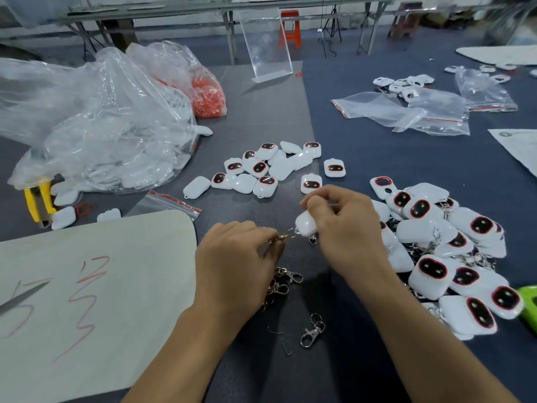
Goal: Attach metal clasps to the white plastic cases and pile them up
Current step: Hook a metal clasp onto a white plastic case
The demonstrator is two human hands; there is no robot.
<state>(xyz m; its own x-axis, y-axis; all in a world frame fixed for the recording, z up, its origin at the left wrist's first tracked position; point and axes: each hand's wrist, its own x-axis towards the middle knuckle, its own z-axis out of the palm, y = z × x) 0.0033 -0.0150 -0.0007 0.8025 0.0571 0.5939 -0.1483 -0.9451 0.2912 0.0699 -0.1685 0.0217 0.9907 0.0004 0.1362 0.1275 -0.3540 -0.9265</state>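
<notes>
Now the right hand (340, 222) grips a white case (305, 223) while the left hand (232, 257) pinches a metal clasp (283, 238) against its loop.

A dark cloth-covered table (363, 146) carries loose white plastic cases (261, 167) at its middle, a pile of clasped cases (453, 257) toward the right edge and metal clasps (309, 334) near the front edge. Clear plastic bags (101, 120) crowd the left side, above a white board (96, 286) at the front left corner.

left hand (235, 254) pinching clasp (280, 237), right hand (340, 225) gripping white case (305, 223)
</notes>
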